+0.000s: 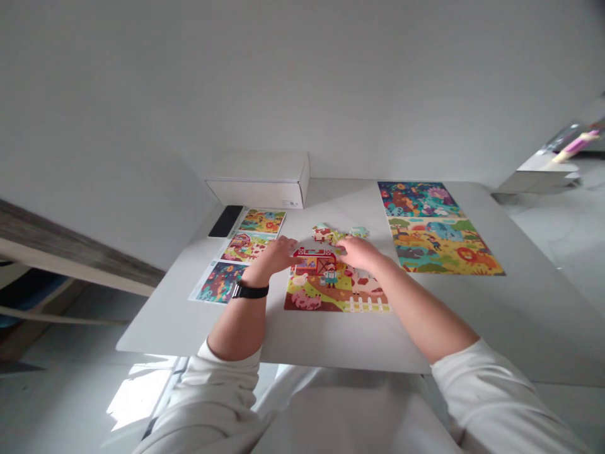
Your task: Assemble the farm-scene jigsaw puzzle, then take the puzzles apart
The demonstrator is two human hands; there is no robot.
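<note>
A partly assembled farm jigsaw puzzle (331, 293) lies in front of me, showing a red barn, a farmer, a cow, a pig and a white fence. At the barn's left upper edge is my left hand (280, 253), its thumb and fingers apart and resting by the puzzle. On the barn's other side, my right hand (360, 252) has thumb and fingertips close together on a puzzle piece at the upper edge, mostly hidden by the fingers. Just beyond the hands, several loose puzzle pieces (322, 233) lie in a small heap.
Two finished-looking animal pictures, a dark one (420, 200) and a yellow one (444, 246), lie at the right. A reference sheet (201, 287) with small pictures and a black phone (226, 221) are at the left. Behind stands a white box (258, 189) on the white table (331, 343).
</note>
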